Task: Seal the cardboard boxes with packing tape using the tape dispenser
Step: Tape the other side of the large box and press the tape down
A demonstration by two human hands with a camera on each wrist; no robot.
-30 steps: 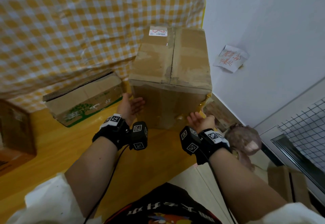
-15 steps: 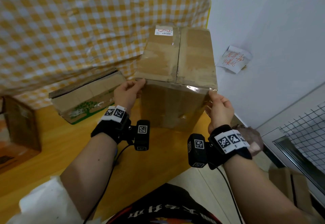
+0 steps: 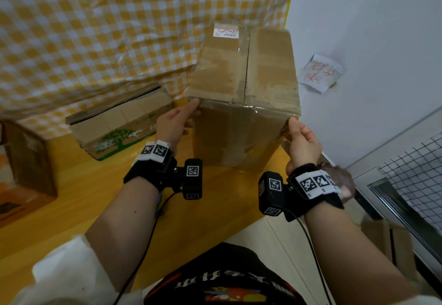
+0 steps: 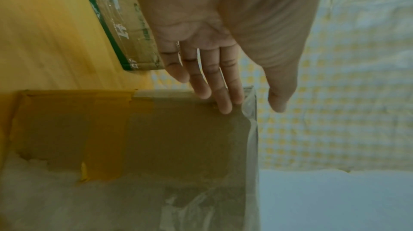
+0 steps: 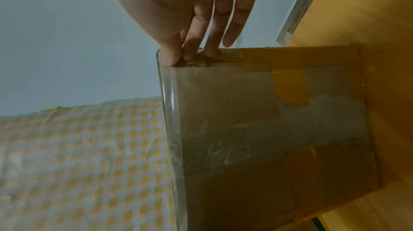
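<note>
Tall scuffed cardboard box (image 3: 241,84), left hand (image 3: 172,125) fingers straight on corner, right hand (image 3: 301,140) seemingly pinching glossy tape

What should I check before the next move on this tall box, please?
1. Left hand at the tall box: ok, straight fingers touch its near top left corner.
2. Right hand at the box: ok, fingertips pinch the near top right corner.
3. Top flaps closed: ok, they meet along the centre seam.
4. Clear tape over the near top edge: ok, a glossy strip shows.
5. Tape dispenser within reach: cannot tell, none in view.
6. Low box clear of the tall one: ok, it lies apart to the left.
</note>
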